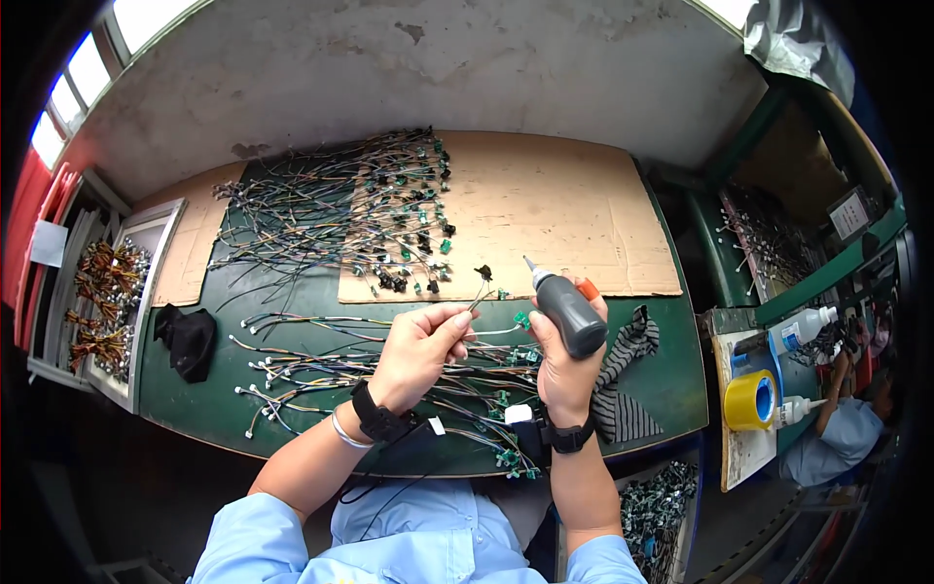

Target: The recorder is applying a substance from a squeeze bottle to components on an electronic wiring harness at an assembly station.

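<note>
My left hand [423, 346] is closed in a pinch on a wire harness [474, 302], whose black connector [484, 273] points up and away from the fingers. My right hand [566, 380] is wrapped round a dark squeeze bottle [571, 316], tilted so its pale pointed nozzle leans to the far left. An orange cap [588, 289] shows beside the bottle at my fingers. A green connector [522, 320] on a white wire sits against my right thumb; whether it is gripped is hard to tell. Under both hands, a row of harnesses [321, 365] lies across the green table [209, 409].
A larger heap of harnesses [331, 209] covers the back left, partly on a cardboard sheet [555, 214]. A black cloth [188, 343] lies left, a striped cloth [623, 389] right. Yellow tape [749, 400] stands on a side bench [732, 457]; another person [837, 438] is beyond it.
</note>
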A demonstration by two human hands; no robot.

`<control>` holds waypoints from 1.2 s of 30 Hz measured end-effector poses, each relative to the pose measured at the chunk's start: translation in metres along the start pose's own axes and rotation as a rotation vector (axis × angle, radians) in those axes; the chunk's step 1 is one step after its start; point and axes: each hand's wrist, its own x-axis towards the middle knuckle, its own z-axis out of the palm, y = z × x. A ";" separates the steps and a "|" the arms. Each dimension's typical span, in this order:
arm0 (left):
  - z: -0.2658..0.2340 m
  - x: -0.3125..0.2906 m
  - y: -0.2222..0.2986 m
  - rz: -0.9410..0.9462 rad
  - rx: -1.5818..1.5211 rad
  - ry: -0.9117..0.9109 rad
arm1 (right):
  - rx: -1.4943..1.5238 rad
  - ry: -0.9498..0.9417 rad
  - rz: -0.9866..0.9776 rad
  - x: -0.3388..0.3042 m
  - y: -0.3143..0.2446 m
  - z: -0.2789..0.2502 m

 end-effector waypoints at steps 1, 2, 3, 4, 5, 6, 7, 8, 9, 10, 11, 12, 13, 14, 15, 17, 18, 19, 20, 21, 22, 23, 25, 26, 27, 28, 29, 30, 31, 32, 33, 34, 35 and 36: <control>-0.003 -0.001 0.004 0.013 0.009 0.009 | 0.014 -0.010 -0.006 -0.001 -0.001 0.002; -0.007 -0.001 0.010 0.029 0.056 0.011 | 0.011 -0.018 -0.015 -0.003 -0.003 0.006; -0.012 -0.002 0.015 0.046 0.103 0.015 | 0.008 -0.028 -0.024 -0.005 -0.005 0.008; -0.018 -0.004 0.021 0.062 0.152 0.021 | 0.007 -0.039 -0.034 -0.006 -0.005 0.011; -0.022 -0.007 0.031 0.074 0.160 0.027 | 0.018 -0.046 -0.041 -0.007 -0.005 0.008; -0.029 -0.011 0.045 0.124 0.293 0.032 | -0.036 -0.035 -0.093 -0.006 -0.003 0.003; -0.036 -0.017 0.063 0.173 0.428 0.038 | -0.090 -0.023 -0.145 -0.005 0.000 -0.002; -0.047 -0.024 0.085 0.185 0.536 0.053 | -0.140 -0.008 -0.195 -0.003 0.003 -0.003; -0.061 -0.032 0.111 0.193 0.642 0.068 | -0.125 -0.011 -0.199 -0.002 0.005 -0.003; -0.077 -0.040 0.139 0.145 0.767 0.055 | -0.146 0.007 -0.195 -0.002 0.005 -0.005; -0.085 -0.047 0.168 0.183 0.889 0.121 | -0.169 0.027 -0.190 -0.002 0.005 -0.007; -0.091 -0.055 0.203 0.222 1.076 0.169 | -0.193 0.047 -0.185 -0.001 0.004 -0.008; -0.101 -0.059 0.235 0.244 1.234 0.189 | -0.195 0.054 -0.187 -0.002 0.003 -0.009; -0.115 -0.067 0.270 0.272 1.411 0.157 | -0.235 0.058 -0.207 -0.002 0.002 -0.005; -0.119 -0.068 0.301 0.200 1.490 0.162 | -0.291 0.067 -0.229 -0.001 0.000 -0.006; -0.130 -0.062 0.356 0.058 1.604 0.332 | -0.337 0.071 -0.251 0.000 0.002 -0.003; -0.138 -0.053 0.377 0.085 1.620 0.351 | -0.355 0.093 -0.278 0.001 -0.001 -0.002; -0.145 -0.044 0.395 0.104 1.638 0.379 | -0.367 0.108 -0.300 0.002 0.000 0.001; -0.148 -0.020 0.400 0.138 1.668 0.321 | -0.391 0.131 -0.323 0.002 0.001 0.001; -0.151 0.006 0.394 0.174 1.696 0.263 | -0.395 0.132 -0.329 0.003 0.001 0.001; -0.148 0.036 0.374 0.217 1.635 0.202 | -0.366 0.150 -0.297 0.004 0.001 0.001; -0.140 0.066 0.353 0.262 1.582 0.151 | -0.325 0.167 -0.269 0.004 0.000 0.001; -0.143 0.130 0.306 0.285 1.452 0.028 | -0.284 0.182 -0.249 0.004 0.001 0.003; -0.143 0.162 0.280 0.270 1.372 -0.030 | -0.288 0.178 -0.244 0.003 0.001 0.004; -0.141 0.195 0.252 0.268 1.323 -0.070 | -0.300 0.178 -0.239 0.003 0.001 0.003; -0.139 0.224 0.226 0.290 1.270 -0.074 | -0.307 0.174 -0.235 0.003 0.001 0.002; -0.134 0.246 0.206 0.264 1.203 -0.064 | -0.319 0.177 -0.250 0.004 0.001 0.002; -0.130 0.264 0.188 0.234 1.136 -0.053 | -0.325 0.168 -0.245 0.002 0.001 0.002; -0.129 0.279 0.176 0.243 1.125 -0.056 | -0.330 0.158 -0.240 0.002 0.002 0.003; -0.128 0.295 0.163 0.259 1.117 -0.047 | -0.338 0.150 -0.230 0.001 0.002 0.002; -0.126 0.306 0.153 0.272 1.112 -0.036 | -0.349 0.149 -0.233 0.001 0.002 0.002; -0.127 0.315 0.144 0.273 1.103 -0.038 | -0.350 0.152 -0.228 0.001 0.003 0.002; -0.124 0.321 0.135 0.242 1.098 -0.018 | -0.354 0.155 -0.221 0.001 0.002 0.002; -0.123 0.327 0.126 0.210 1.095 0.003 | -0.356 0.158 -0.212 0.001 0.002 0.002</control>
